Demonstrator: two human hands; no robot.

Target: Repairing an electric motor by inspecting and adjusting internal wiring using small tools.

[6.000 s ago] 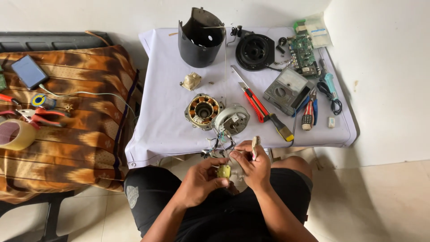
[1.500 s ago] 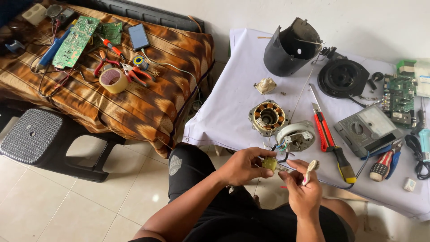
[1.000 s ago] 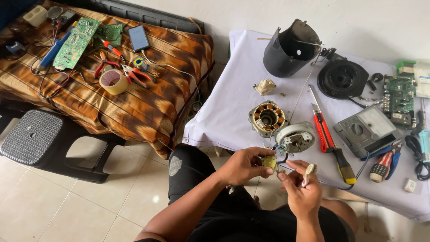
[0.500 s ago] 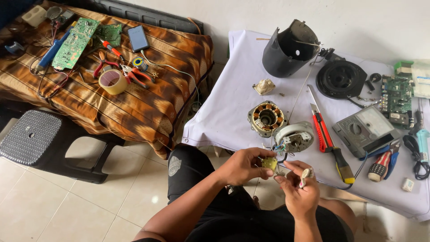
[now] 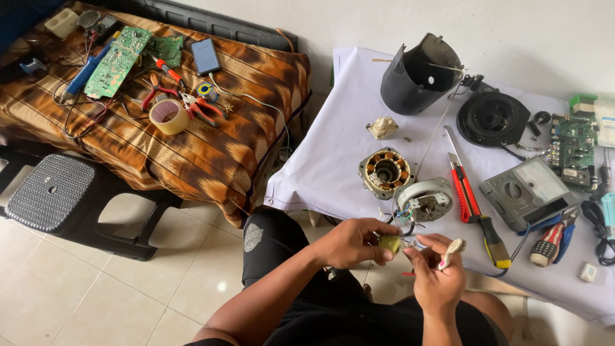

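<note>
A low table (image 5: 333,160) draped in white cloth is set before the seated person, and beside it a bench under a brown striped cover (image 5: 211,154) carries circuit boards, pliers and a roll of tape (image 5: 168,116). On the white cloth are laid a black housing (image 5: 416,77), a round black part (image 5: 492,118), a grey meter (image 5: 526,192), a copper-wound stator (image 5: 384,173), a white motor end piece (image 5: 424,200) with coloured wires, and a red utility knife (image 5: 462,186).

Just off the table's near edge, over the lap, a small yellow-green component (image 5: 389,243) is pinched in the closed fingers of the left hand (image 5: 352,242). The right hand (image 5: 435,275) is closed around a pale tool handle (image 5: 451,251), with its thumb and forefinger brought up to the component; whether the tool's tip touches it cannot be told.

The step in hand is judged to be fine work on the leads at this component. A steady hold by the left hand and a small, exact placement by the right are called for next.
</note>
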